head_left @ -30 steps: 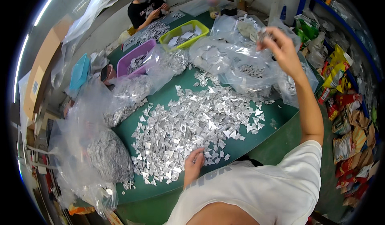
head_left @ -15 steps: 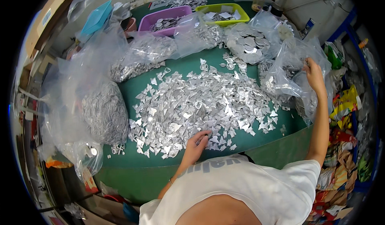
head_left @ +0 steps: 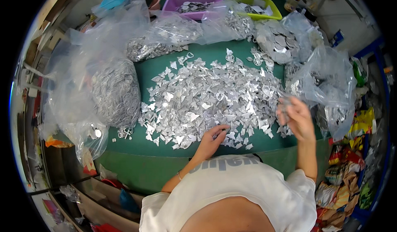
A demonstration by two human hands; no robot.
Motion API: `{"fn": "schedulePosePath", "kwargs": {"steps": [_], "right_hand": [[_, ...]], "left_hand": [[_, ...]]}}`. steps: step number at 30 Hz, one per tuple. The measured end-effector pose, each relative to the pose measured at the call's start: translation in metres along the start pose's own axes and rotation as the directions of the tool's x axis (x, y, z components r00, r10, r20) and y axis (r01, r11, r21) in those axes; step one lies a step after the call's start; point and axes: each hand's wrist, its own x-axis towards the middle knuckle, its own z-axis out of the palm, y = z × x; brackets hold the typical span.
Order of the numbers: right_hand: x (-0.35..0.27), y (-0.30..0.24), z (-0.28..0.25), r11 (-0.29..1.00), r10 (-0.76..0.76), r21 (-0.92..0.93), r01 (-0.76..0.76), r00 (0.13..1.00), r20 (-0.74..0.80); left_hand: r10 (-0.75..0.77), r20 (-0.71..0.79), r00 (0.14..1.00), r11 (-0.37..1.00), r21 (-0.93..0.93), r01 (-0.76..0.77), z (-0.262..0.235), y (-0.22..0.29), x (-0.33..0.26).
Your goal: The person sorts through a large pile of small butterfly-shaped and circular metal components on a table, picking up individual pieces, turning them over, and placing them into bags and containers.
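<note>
A broad pile of small silver metal pieces (head_left: pixel 215 95), many of them pointed and irregular, lies spread over the green tabletop. At its near edge rests my left hand (head_left: pixel 211 141), fingers curled and pinched on a small grey metal piece (head_left: pixel 226 129). My right hand (head_left: pixel 301 118) is over the pile's right edge, its fingers bent and smeared by motion. Something greyish shows at those fingertips, but I cannot tell whether it is held. Beyond that hand stands an open clear plastic bag (head_left: pixel 326 76) of metal pieces.
Large clear bags (head_left: pixel 115 93) of grey metal parts stand at the left, with another bag (head_left: pixel 278 43) of flat discs at the back right. Behind are a purple bin (head_left: pixel 169 5) and a yellow-green bin (head_left: pixel 274 13). Crumpled packaging (head_left: pixel 339 182) fills the right side.
My right hand has come away from the bag at the right and moved left and nearer, over the pile's edge. The left hand stays at the near edge. The whole view has shifted.
</note>
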Motion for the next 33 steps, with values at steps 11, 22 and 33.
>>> {"fn": "schedulePosePath", "kwargs": {"steps": [11,22,33], "right_hand": [[0.007,0.069,0.0,0.87,0.173,0.475,-0.132,0.984,-0.045],[-0.03,0.1,-0.027,0.881,0.184,0.469,-0.057,0.956,-0.23],[-0.052,0.005,-0.04,0.759,-0.614,-0.555,0.34,0.659,-0.436]], "left_hand": [[-0.019,-0.026,0.999,1.0,0.018,0.019,-0.003,0.001,-0.008],[-0.043,0.001,0.999,0.998,-0.05,0.043,0.001,-0.006,-0.012],[-0.094,-0.003,0.996,0.994,-0.053,0.094,0.014,-0.018,-0.026]]}}
